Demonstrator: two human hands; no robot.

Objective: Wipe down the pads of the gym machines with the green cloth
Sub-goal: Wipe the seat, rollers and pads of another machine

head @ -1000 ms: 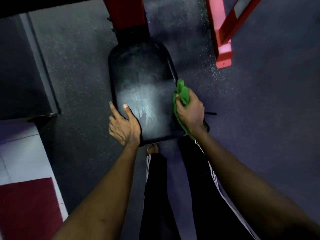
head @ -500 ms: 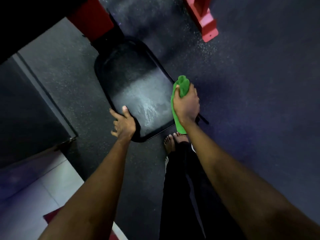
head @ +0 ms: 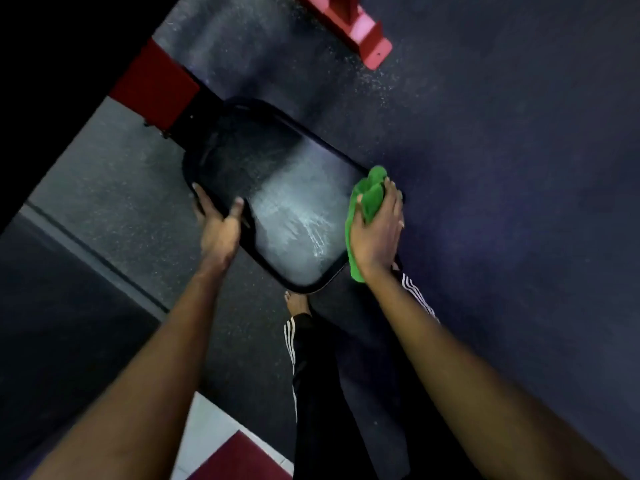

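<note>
While the seat pad is being gripped farther up its left edge by the left hand, the green cloth is being clutched against the right edge by the right hand; edge-wiping presumably underway.

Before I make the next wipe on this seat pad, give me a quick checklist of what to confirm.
1. Green cloth secured in the right hand: ok, bunched in its grip.
2. Cloth on the top face of the pad: not ok, it sits at the pad's right edge.
3. Left hand steadying the pad: ok, it holds the left rim, thumb on top.
4. Near half of the pad clean: not ok, pale streaks show there.
5. Far half by the red frame clean: cannot tell, too dark.
</note>
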